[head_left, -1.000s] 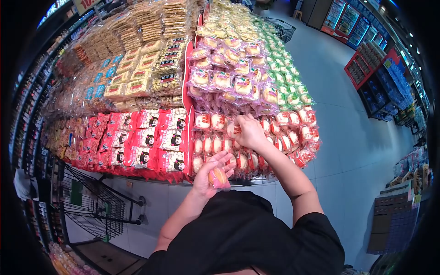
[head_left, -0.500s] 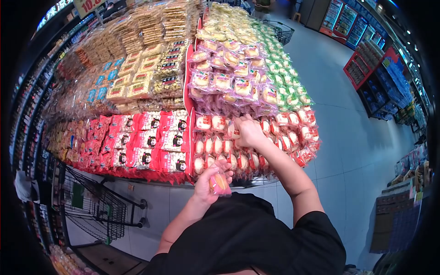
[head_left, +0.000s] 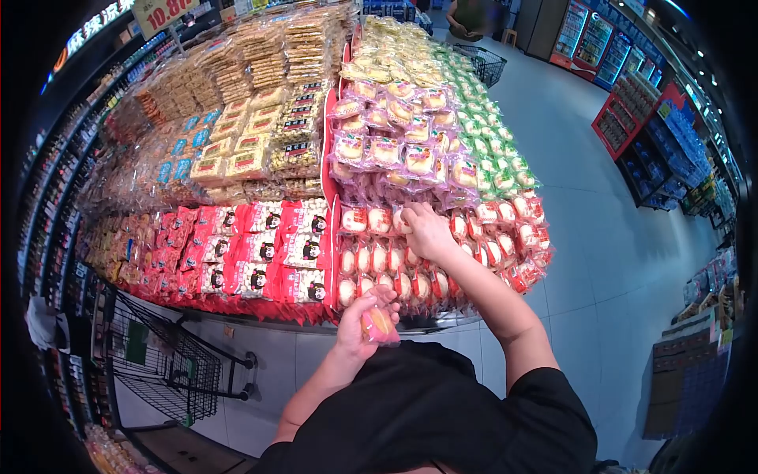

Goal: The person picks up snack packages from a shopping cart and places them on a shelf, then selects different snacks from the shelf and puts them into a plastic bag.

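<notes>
My left hand (head_left: 365,325) is closed on a small pink and yellow wrapped packet (head_left: 379,325), in front of the display's near edge. Farther forward, my right hand (head_left: 429,231) reaches over the rows of red and white wrapped cakes (head_left: 388,259). Its fingers are bent down at the back row, touching or just above a cake; the fingertips are partly hidden, so a grip cannot be made out. Behind it lie purple-wrapped cakes (head_left: 418,159). Left of the red divider (head_left: 329,150) are red and white bags with a cartoon face (head_left: 302,250).
Green-wrapped cakes (head_left: 485,126) line the display's right side. A shopping cart (head_left: 170,355) stands at the lower left, another (head_left: 483,63) at the back near a person (head_left: 466,20). Red-framed shelves (head_left: 628,118) and lit drink coolers (head_left: 592,39) are to the right.
The display has shifted slightly down in view. My right hand has moved only slightly, staying over the back row of red and white cakes. My left hand still holds the packet.
</notes>
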The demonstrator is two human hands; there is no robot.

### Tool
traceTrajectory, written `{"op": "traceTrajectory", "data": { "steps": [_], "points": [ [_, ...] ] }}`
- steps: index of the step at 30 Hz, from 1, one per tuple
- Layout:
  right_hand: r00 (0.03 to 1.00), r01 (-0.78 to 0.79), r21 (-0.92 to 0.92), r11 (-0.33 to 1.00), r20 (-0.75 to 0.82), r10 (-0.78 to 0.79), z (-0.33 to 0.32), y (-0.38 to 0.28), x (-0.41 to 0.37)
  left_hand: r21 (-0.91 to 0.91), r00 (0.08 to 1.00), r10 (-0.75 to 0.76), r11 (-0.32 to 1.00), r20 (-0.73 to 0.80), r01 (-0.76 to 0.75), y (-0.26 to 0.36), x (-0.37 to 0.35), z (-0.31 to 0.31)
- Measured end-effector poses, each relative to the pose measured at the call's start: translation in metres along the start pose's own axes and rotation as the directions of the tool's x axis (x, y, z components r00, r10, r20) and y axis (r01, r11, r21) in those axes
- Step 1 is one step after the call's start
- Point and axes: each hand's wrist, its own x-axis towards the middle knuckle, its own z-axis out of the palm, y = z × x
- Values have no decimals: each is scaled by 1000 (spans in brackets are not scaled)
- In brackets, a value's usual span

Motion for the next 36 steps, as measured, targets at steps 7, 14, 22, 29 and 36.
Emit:
{"op": "traceTrajectory", "data": {
  "steps": [7,14,22,29,36],
  "points": [
    [938,342,539,770,-139,-319,-90,-80,-49,-65,987,148,986,-66,-152,11,10,13],
    [983,123,628,768,27,-179,-59,-107,-96,21,958,274,962,-83,-273,6,14,28],
    [911,-362,921,-143,382,153,-60,-83,-105,365,988,138,918,75,-155,6,3,50],
    [867,-419,855,-305,477,145,-59,-81,-104,539,970,231,809,75,-235,7,9,40],
    [861,-451,848,-278,496,114,-58,-77,-98,616,952,282,730,123,-296,10,16,35]
  ]
}}
